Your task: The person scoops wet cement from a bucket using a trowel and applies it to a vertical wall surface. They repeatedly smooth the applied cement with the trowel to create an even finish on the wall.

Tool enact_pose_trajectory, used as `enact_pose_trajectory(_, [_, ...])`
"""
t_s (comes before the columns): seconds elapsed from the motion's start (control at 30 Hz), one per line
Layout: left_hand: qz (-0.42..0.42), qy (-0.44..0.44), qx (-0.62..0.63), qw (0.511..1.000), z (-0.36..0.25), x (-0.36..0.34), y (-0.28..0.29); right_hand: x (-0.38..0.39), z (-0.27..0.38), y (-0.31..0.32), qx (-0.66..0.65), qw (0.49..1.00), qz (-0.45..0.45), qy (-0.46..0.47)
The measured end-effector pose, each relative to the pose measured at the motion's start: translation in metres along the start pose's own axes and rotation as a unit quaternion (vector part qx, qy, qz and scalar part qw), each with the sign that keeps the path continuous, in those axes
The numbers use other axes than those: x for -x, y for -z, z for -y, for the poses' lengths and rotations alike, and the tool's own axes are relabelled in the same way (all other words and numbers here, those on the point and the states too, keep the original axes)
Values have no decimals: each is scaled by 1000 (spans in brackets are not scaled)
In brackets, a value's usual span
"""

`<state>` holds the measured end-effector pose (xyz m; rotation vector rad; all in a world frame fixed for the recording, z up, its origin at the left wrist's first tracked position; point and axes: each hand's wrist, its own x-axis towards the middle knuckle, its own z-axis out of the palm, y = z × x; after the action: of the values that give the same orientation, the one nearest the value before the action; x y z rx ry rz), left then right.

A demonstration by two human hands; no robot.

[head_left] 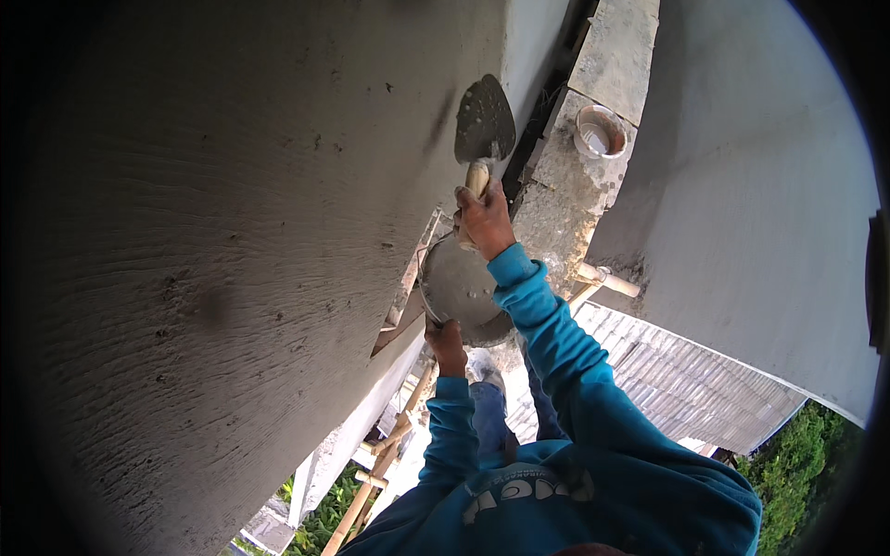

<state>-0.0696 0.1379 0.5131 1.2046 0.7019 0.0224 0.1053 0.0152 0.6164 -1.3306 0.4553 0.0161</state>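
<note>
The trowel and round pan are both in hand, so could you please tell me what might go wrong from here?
The left hand grips the round pan at its rim, so it could tip. The small bucket stands near the edge of the walkway, so a knock might send it over. Grey smears on the trowel, raised in the right hand, might fall.

Small round pail (601, 132), pale-rimmed with some whitish matter inside, stands on a mortar-stained walkway (559, 167) beside a smooth grey wall (751, 185) at right. Below that wall, a short bamboo end (609, 278) juts out near the walkway; corrugated roofing (667, 366) lies lower, with dense green foliage (797, 468) at lower right. Lower left: bamboo poles (357, 505) run obliquely, more green plants (324, 524) showing beside them.
</note>
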Motion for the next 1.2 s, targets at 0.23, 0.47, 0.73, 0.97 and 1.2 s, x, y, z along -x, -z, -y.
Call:
enact_pose_trajectory(0.23, [-20,-2,-39,999,3,19,53,154,90,35,-56,995,75,27])
enact_pose_trajectory(0.47, [29,-13,-97,995,-13,34,71,255,-77,140,447,877,161,-74])
enact_pose_trajectory(0.73, [69,32,-112,991,-33,31,81,251,-112,134,47,895,289,-336])
enact_pose_trajectory(0.97, [15,43,-74,996,-18,24,112,305,-43,102,-139,945,127,-266])
enact_pose_trajectory(1.2, [47,-16,-43,998,13,34,118,105,-70,-17,55,994,-67,-67])
